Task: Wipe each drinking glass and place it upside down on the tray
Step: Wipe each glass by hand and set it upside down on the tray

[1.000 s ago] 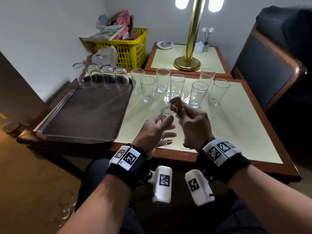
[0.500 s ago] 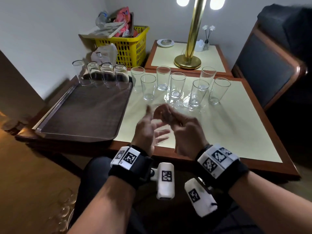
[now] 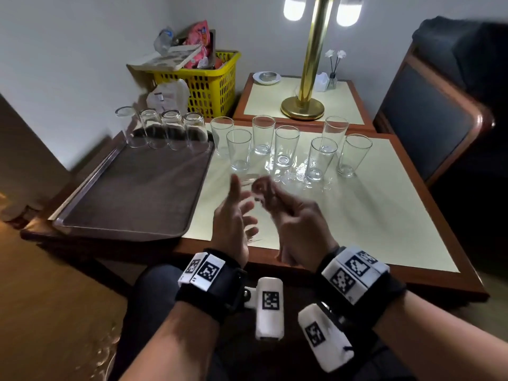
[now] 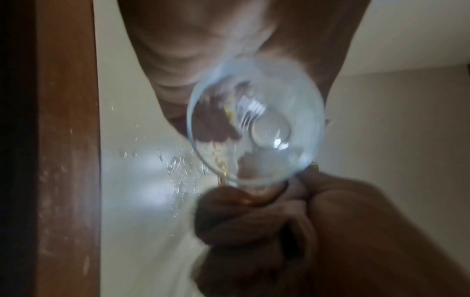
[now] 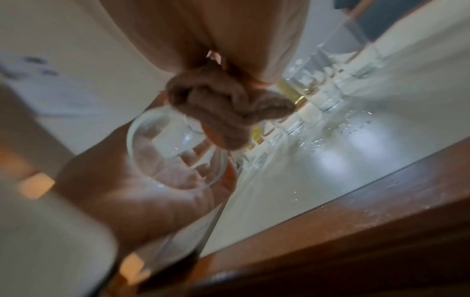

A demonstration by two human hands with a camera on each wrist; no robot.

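Observation:
A clear drinking glass (image 3: 248, 180) is held between both hands above the near edge of the table. My left hand (image 3: 233, 215) lies flat against its side, thumb up and fingers straight. My right hand (image 3: 283, 213) grips the glass with curled fingers (image 5: 223, 108) over its rim. In the left wrist view the glass (image 4: 257, 124) shows its mouth and round base. The glass (image 5: 165, 152) rests against my left palm (image 5: 142, 193) in the right wrist view. Several glasses (image 3: 170, 127) stand upside down along the far edge of the brown tray (image 3: 132, 193). Several upright glasses (image 3: 286, 144) wait on the table. No cloth is visible.
Water droplets (image 3: 302, 177) dot the cream tabletop (image 3: 371, 215) in front of the upright glasses. A yellow basket (image 3: 209, 81) sits behind the tray. A brass lamp (image 3: 302, 105) stands on a second table, and a dark chair (image 3: 428, 119) is on the right.
My left hand has flattened, with its thumb raised, where its fingers curled round the glass before. My right hand has turned on the glass and shifted slightly left. The other glasses have not moved.

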